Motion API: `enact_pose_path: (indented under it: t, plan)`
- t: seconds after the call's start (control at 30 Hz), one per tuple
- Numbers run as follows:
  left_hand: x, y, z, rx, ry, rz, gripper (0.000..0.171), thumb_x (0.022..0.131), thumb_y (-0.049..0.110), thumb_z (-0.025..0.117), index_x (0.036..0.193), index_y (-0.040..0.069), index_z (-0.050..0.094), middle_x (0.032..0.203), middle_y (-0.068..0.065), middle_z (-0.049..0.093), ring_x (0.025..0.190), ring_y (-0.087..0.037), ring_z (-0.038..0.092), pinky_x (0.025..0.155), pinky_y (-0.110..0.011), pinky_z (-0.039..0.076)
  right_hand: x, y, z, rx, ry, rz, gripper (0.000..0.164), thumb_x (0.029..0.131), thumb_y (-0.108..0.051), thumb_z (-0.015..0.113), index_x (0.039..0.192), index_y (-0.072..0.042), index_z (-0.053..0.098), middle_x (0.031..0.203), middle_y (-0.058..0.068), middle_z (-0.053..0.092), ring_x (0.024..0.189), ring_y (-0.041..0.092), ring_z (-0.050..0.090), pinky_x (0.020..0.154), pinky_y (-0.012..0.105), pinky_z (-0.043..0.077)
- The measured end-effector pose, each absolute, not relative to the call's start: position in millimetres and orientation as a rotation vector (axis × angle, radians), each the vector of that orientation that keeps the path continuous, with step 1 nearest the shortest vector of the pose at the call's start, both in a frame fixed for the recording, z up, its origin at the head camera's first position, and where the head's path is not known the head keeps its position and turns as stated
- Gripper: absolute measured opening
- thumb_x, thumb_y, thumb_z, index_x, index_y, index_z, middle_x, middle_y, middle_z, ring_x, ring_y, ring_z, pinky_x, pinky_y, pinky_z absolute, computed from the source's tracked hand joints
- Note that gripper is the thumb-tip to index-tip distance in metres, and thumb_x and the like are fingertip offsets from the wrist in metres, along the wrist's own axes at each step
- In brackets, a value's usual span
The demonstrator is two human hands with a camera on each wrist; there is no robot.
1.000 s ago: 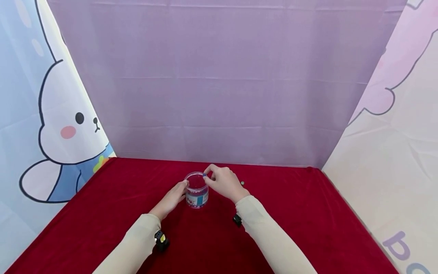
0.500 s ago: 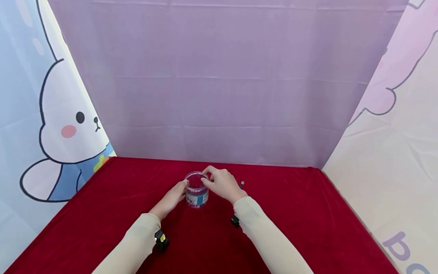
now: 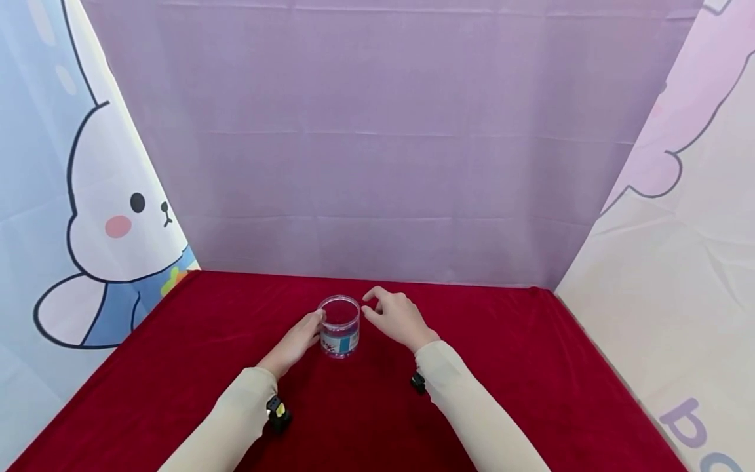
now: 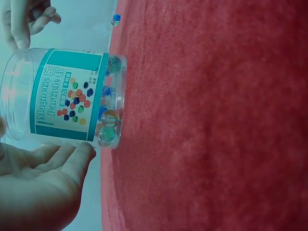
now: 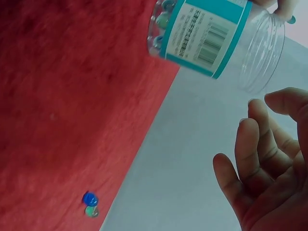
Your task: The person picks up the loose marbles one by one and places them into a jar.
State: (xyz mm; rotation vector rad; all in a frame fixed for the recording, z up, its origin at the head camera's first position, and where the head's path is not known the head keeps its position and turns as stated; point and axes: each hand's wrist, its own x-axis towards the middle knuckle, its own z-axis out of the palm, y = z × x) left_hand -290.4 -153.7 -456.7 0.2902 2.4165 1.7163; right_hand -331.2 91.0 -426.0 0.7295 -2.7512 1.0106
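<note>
A clear plastic jar with a teal-and-white label stands upright on the red cloth, its mouth uncovered. Several glass marbles lie at its bottom. My left hand holds the jar at its left side, thumb at the rim and fingers along the wall. Just right of the rim, my right hand hovers with loosely bent fingers and nothing between them. On the cloth, a blue marble and a greenish marble lie close together; the right hand hides them in the head view.
The red cloth covers the table. A lilac curtain hangs behind it, with a rabbit-print sheet at the left and a pale printed sheet at the right.
A second ago my right hand pinched a blue marble at the jar's rim; it then reached over the mouth. Now it is back to the right without the marble. The left hand stays put.
</note>
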Motion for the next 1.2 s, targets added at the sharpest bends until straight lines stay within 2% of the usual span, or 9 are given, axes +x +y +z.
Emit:
enact_pose_path:
  t: [0.43,0.7,0.87,1.03,1.2]
  plan:
    - [-290,-153,-456,0.280,2.430,1.696,0.065,0.111,0.040,0.026,0.157,-0.005,0.017,0.160,-0.027,0.021,0.145,-0.045,0.024,0.117,-0.054,0.024,-342,128,-437,0.663,-2.765,0.977,0.026,0.098,-0.026,0.066,0.120,-0.013,0.066,0.065,-0.006,0.060,0.051,0.013,0.053,0.053,0.029,0.048]
    - [-290,-152,-456,0.258,2.426,1.705,0.063,0.111,0.039,0.027,0.157,-0.004,0.018,0.161,-0.025,0.022,0.146,-0.044,0.024,0.117,-0.054,0.024,-347,148,-445,0.588,-2.806,0.998,0.022,0.098,-0.024,0.066,0.117,-0.013,0.068,0.075,0.006,0.069,0.055,0.014,0.056,0.056,0.032,0.048]
    - [-291,-152,-457,0.253,2.427,1.702,0.063,0.111,0.039,0.027,0.157,-0.004,0.018,0.161,-0.025,0.022,0.146,-0.044,0.024,0.118,-0.054,0.024,-353,159,-452,0.540,-2.833,0.968,0.020,0.098,-0.024,0.066,0.115,-0.013,0.068,0.076,0.004,0.070,0.056,0.012,0.057,0.057,0.032,0.048]
    - [-291,-152,-457,0.260,2.422,1.701,0.065,0.111,0.041,0.027,0.157,-0.003,0.017,0.161,-0.025,0.020,0.146,-0.044,0.023,0.118,-0.054,0.023,-355,168,-460,0.501,-2.856,0.963,0.018,0.097,-0.021,0.067,0.112,-0.012,0.069,0.072,0.005,0.069,0.055,0.012,0.054,0.056,0.030,0.047]
    - [-291,-152,-456,0.250,2.420,1.704,0.065,0.111,0.041,0.027,0.157,-0.003,0.018,0.161,-0.025,0.021,0.146,-0.044,0.023,0.118,-0.054,0.023,-355,172,-466,0.478,-2.873,0.994,0.017,0.096,-0.018,0.069,0.109,-0.008,0.069,0.061,0.004,0.062,0.051,0.013,0.047,0.054,0.029,0.043]
